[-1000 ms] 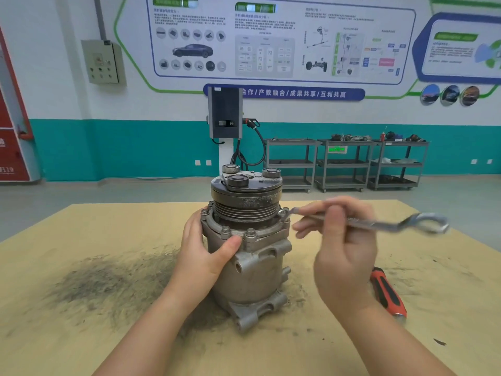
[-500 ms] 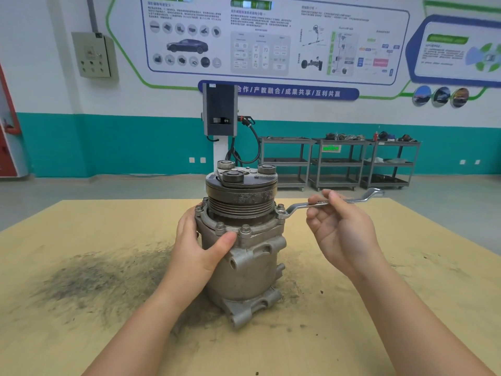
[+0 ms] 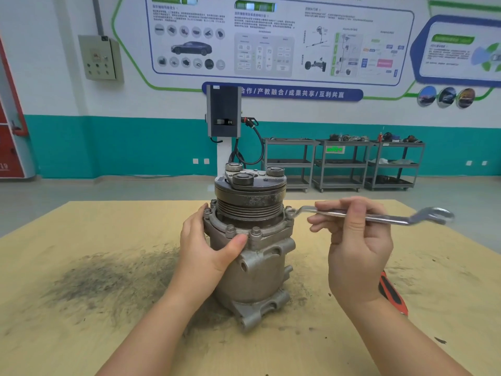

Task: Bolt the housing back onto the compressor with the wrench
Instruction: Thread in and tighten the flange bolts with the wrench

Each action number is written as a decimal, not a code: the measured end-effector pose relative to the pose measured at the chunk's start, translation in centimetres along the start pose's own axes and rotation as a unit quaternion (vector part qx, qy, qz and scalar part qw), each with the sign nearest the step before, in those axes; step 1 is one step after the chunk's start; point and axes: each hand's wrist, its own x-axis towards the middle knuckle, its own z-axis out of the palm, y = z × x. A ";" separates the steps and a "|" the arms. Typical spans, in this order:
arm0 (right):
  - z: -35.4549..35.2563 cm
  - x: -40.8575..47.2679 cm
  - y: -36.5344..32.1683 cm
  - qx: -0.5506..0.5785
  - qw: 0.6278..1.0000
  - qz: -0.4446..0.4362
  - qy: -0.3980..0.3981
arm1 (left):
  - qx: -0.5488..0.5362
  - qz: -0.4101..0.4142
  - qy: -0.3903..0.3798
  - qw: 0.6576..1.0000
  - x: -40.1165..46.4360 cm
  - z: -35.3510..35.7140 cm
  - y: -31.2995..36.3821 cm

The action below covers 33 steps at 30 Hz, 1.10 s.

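Observation:
A grey metal compressor stands upright on the wooden table, a ribbed pulley on top. Its housing flange carries several bolts around the rim. My left hand grips the compressor body from the left, thumb pressed just under the flange. My right hand pinches the shank of a silver ring wrench. The wrench's near ring sits on the bolt at the flange's right edge, and its shaft points right, nearly level.
The tan table has a dark smear of grime at left. A red-and-black handled tool lies on the table behind my right wrist. Metal shelf carts and a charging post stand by the far wall.
The wrench swung away from me and then back toward me around the right flange bolt. My left hand kept its hold on the compressor.

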 end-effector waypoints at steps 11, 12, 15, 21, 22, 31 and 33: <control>-0.6 1.5 -0.1 0.115 0.975 0.188 0.011 | 0.183 -0.033 0.166 0.968 -4.2 3.7 3.6; -0.6 1.6 0.0 0.117 0.975 0.191 0.013 | 0.204 -0.023 0.169 0.964 -4.2 3.5 3.5; -0.9 1.9 0.1 0.121 0.973 0.194 0.011 | 0.146 0.018 0.192 0.970 -3.5 2.8 3.0; -0.8 2.2 0.1 0.167 0.942 0.291 0.013 | -0.158 -0.029 0.155 0.975 -0.8 0.1 2.0; -0.8 2.2 0.1 0.169 0.938 0.302 0.014 | -0.185 -0.042 0.146 0.971 -0.5 -0.3 1.7; -0.3 1.1 0.1 0.081 0.981 0.178 0.009 | -0.354 -0.080 0.087 0.928 0.5 -0.9 1.3; 0.0 0.0 0.1 0.039 0.996 0.081 0.018 | -0.387 -0.089 0.083 0.914 0.6 -0.8 1.2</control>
